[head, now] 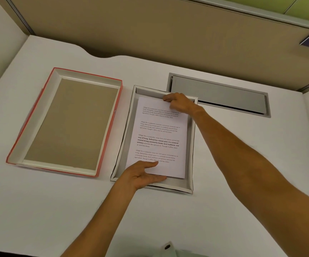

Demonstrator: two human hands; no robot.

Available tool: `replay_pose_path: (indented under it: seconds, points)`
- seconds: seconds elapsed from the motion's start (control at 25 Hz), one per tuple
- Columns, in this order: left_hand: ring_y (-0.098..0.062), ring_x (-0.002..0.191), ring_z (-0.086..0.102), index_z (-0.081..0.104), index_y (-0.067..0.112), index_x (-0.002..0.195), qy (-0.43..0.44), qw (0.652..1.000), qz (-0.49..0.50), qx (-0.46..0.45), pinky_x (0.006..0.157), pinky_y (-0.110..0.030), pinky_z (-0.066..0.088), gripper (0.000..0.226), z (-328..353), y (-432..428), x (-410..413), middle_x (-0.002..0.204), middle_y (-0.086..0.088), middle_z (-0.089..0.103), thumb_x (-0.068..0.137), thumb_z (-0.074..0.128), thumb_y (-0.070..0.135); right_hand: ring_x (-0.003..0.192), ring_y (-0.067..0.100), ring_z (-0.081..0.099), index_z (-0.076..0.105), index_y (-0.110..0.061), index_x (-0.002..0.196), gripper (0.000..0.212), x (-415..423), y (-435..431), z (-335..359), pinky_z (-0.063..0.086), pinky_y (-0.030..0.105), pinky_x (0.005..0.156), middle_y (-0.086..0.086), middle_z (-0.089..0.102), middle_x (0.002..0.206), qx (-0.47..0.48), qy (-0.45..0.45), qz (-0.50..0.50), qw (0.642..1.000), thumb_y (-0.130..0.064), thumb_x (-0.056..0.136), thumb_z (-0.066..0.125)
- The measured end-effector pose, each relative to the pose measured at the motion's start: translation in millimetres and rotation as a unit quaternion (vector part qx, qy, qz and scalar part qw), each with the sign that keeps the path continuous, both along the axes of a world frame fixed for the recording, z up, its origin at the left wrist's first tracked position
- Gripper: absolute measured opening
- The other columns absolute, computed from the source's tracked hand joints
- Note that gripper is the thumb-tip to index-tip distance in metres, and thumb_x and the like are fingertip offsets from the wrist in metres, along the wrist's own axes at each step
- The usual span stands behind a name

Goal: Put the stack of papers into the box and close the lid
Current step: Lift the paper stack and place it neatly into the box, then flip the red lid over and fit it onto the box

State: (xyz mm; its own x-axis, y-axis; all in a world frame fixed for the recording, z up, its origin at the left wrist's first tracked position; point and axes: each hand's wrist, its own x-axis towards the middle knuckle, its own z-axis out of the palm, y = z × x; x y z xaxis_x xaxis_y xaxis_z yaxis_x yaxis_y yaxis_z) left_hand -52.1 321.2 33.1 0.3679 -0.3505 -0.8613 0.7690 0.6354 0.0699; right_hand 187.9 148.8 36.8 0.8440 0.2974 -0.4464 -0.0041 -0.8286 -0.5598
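Note:
A white stack of printed papers (159,138) lies inside the shallow grey-white box (190,145) at the centre of the desk. My left hand (144,175) holds the stack's near left corner, thumb on top and fingers under the edge. My right hand (179,103) pinches the stack's far right corner at the box's far wall. The lid (64,119), red outside with a brown inner face, lies upside down on the desk left of the box, a small gap apart.
A grey cable-tray flap (218,95) is set into the white desk (242,173) just behind and right of the box. A tan partition wall (150,30) runs along the desk's far edge. A pale object (168,247) pokes in at the bottom edge.

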Motion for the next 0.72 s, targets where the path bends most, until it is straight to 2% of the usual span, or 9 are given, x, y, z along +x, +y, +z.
replay_pose_path:
  seconds: [0.12, 0.28, 0.4, 0.48, 0.52, 0.6, 0.64, 0.72]
  points:
    - [-0.053, 0.123, 0.054, 0.061, 0.015, 0.12, -0.011, 0.999, -0.036, -0.006, 0.104, -0.068, 0.042, 0.052, 7.3, 1.9, -1.1, 0.13, -0.025, 0.06, 0.075, 0.074, -0.008, 0.129, 0.028, 0.05, 0.054, -0.009, 0.135, 0.048, 1.9, -4.6, 3.8, 0.039, 0.038, 0.111, 0.01, 0.053, 0.141, 0.022, 0.012, 0.007, 1.0, 0.001, 0.088, 0.052]
    - [-0.052, 0.124, 0.054, 0.057, 0.011, 0.129, -0.037, 0.993, -0.114, -0.013, 0.102, -0.061, 0.048, 0.055, 27.5, 11.4, -6.3, 0.134, -0.034, 0.053, 0.078, 0.075, 0.004, 0.123, 0.023, 0.057, 0.058, -0.005, 0.13, 0.044, -1.8, -6.4, 15.5, 0.044, 0.032, 0.106, 0.011, 0.062, 0.131, 0.144, 0.01, -0.056, 0.988, 0.004, 0.088, 0.052]
    - [-0.041, 0.118, 0.064, 0.062, -0.006, 0.115, -0.124, 0.985, -0.117, 0.023, 0.092, -0.052, 0.056, 0.043, 45.0, 44.1, 2.3, 0.129, -0.035, 0.059, 0.074, 0.074, 0.004, 0.117, 0.02, 0.061, 0.059, -0.004, 0.128, 0.041, -10.5, 8.0, 29.0, 0.047, 0.034, 0.105, 0.01, 0.065, 0.126, 0.238, -0.023, -0.113, 0.964, 0.003, 0.089, 0.051]
    - [-0.031, 0.108, 0.071, 0.058, -0.007, 0.117, -0.201, 0.97, -0.082, 0.11, 0.089, -0.04, 0.059, 0.044, 50.0, 80.6, 16.0, 0.126, -0.029, 0.065, 0.076, 0.07, -0.003, 0.115, 0.022, 0.062, 0.059, -0.002, 0.127, 0.037, -20.4, 26.0, 37.1, 0.049, 0.037, 0.104, 0.012, 0.066, 0.124, 0.291, -0.043, -0.16, 0.942, 0.001, 0.09, 0.052]
    - [-0.025, 0.101, 0.074, 0.056, -0.005, 0.119, -0.237, 0.953, -0.062, 0.178, 0.087, -0.034, 0.06, 0.042, 51.6, 101.1, 25.2, 0.125, -0.027, 0.066, 0.078, 0.068, -0.008, 0.115, 0.023, 0.062, 0.058, -0.001, 0.127, 0.036, -26.9, 36.8, 40.2, 0.049, 0.038, 0.103, 0.012, 0.066, 0.124, 0.312, -0.05, -0.183, 0.931, 0.0, 0.091, 0.054]
    - [-0.017, 0.091, 0.075, 0.057, 0.004, 0.116, -0.293, 0.896, -0.024, 0.334, 0.085, -0.026, 0.06, 0.042, 55.0, 142.4, 44.9, 0.123, -0.023, 0.068, 0.08, 0.068, -0.014, 0.115, 0.022, 0.062, 0.056, -0.002, 0.128, 0.037, -43.1, 59.9, 45.3, 0.05, 0.038, 0.102, 0.011, 0.065, 0.125, 0.341, -0.046, -0.227, 0.911, -0.005, 0.091, 0.061]
    - [-0.017, 0.092, 0.073, 0.059, 0.009, 0.112, -0.309, 0.859, -0.01, 0.408, 0.086, -0.025, 0.06, 0.042, 54.9, 163.0, 54.0, 0.122, -0.021, 0.068, 0.079, 0.07, -0.013, 0.114, 0.022, 0.062, 0.056, -0.003, 0.128, 0.04, -52.2, 71.5, 46.1, 0.051, 0.038, 0.101, 0.011, 0.065, 0.124, 0.351, -0.038, -0.247, 0.902, -0.007, 0.089, 0.065]
    - [-0.025, 0.101, 0.069, 0.06, 0.02, 0.101, -0.319, 0.79, 0.018, 0.523, 0.092, -0.032, 0.056, 0.042, 51.6, 202.0, 68.1, 0.123, -0.021, 0.067, 0.076, 0.076, -0.01, 0.11, 0.021, 0.064, 0.057, -0.004, 0.126, 0.045, -71.6, 94.0, 44.3, 0.053, 0.035, 0.097, 0.011, 0.066, 0.121, 0.361, -0.023, -0.278, 0.89, -0.012, 0.084, 0.072]
